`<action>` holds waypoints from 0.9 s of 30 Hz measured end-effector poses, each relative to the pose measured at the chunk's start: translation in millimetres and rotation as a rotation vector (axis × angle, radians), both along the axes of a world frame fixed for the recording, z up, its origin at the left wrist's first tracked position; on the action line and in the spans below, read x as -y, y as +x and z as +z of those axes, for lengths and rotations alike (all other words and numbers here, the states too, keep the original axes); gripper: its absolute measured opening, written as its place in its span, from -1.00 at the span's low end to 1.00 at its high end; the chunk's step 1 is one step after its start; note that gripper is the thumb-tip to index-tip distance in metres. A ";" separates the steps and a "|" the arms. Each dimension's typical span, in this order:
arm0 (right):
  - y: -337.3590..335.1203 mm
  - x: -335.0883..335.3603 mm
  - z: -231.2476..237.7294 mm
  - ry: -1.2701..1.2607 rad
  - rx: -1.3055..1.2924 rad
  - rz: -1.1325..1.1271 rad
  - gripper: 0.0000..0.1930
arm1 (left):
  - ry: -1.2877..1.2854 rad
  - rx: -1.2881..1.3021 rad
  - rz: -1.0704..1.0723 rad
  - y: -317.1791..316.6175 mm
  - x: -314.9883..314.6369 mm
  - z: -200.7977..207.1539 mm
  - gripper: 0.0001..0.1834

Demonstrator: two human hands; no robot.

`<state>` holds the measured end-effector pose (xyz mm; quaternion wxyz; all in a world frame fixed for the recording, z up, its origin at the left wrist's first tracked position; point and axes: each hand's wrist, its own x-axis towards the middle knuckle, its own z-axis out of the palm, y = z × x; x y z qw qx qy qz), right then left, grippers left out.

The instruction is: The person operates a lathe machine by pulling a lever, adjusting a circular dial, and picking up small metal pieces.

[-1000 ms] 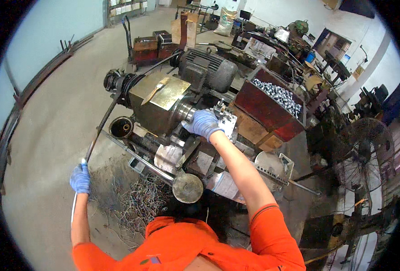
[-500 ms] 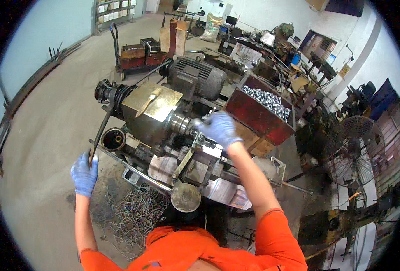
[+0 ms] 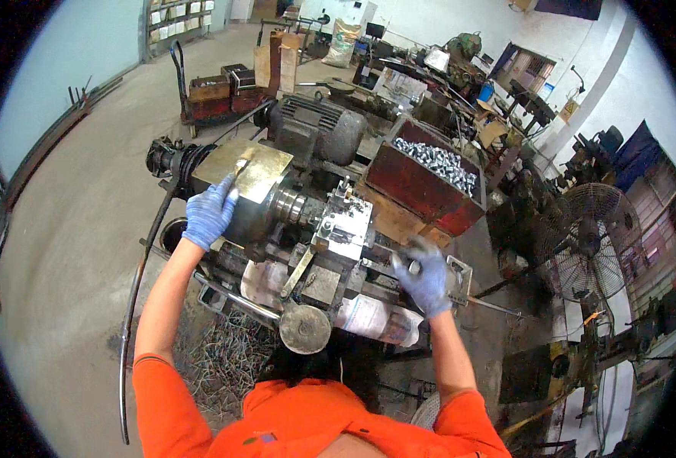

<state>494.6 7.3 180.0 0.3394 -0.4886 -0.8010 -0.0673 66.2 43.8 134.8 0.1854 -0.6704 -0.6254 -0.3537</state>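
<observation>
My left hand, in a blue knit glove, is closed around the handle of a small brush over the brass-coloured top plate of a lathe-like machine. The fingers hide most of the handle. To the left, a long dark lever slopes down, free of my hand. My right hand, also gloved and slightly blurred, hovers over the machine's right end, thumb and fingers apart with nothing visible between them. Between my hands are the spindle and a shiny tool block.
A dark red bin of small metal parts stands behind the tool block. An electric motor sits behind the top plate. Metal shavings cover the floor at front left. A large fan stands at right, and a loaded cart farther back.
My left hand has let go of the lever, which now hangs lower, and has moved right onto the brush. My right hand has moved from the spindle to the machine's right end.
</observation>
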 end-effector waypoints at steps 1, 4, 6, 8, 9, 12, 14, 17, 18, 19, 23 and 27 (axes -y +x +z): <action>9.0 15.6 -21.2 -0.053 -0.010 -0.027 -0.73 | 0.077 0.018 -0.043 -1.7 0.2 -5.4 -0.62; 38.8 62.0 -64.6 -0.266 -0.165 -0.133 -0.76 | 0.105 0.044 -0.180 36.9 27.2 15.2 -0.74; 55.4 87.6 -79.6 -0.456 -0.215 -0.267 -0.77 | 0.097 0.073 -0.254 65.5 41.0 22.3 -0.78; 67.8 99.5 -90.1 -0.333 -0.238 -0.213 -0.78 | 0.028 0.154 -0.324 93.8 43.6 22.2 -0.77; 72.5 101.7 -93.5 -0.269 -0.248 -0.185 -0.78 | -0.039 0.186 -0.332 104.5 39.5 13.9 -0.76; 73.5 107.1 -87.1 -0.363 -0.386 -0.228 -0.82 | -0.102 0.215 -0.340 129.2 24.5 -4.9 -0.75; 76.8 109.4 -84.3 -0.379 -0.414 -0.243 -0.83 | -0.119 0.175 -0.319 134.3 21.9 -17.1 -0.75; 81.6 110.7 -86.6 -0.329 -0.382 -0.233 -0.84 | -0.208 0.088 -0.264 132.4 25.7 -23.8 -0.74; 80.2 111.7 -86.3 -0.319 -0.400 -0.217 -0.84 | -0.236 0.058 -0.244 125.1 27.2 -26.3 -0.73; 78.9 112.2 -86.5 -0.309 -0.417 -0.200 -0.84 | -0.264 0.028 -0.223 119.0 29.2 -28.4 -0.73; 89.4 116.7 -84.6 -0.280 -0.309 -0.239 -0.85 | 0.092 0.226 -0.322 103.7 49.7 14.9 -0.81; 100.9 128.2 -79.7 -0.228 -0.375 -0.313 -0.85 | 0.240 0.226 -0.171 61.5 27.5 33.5 -0.78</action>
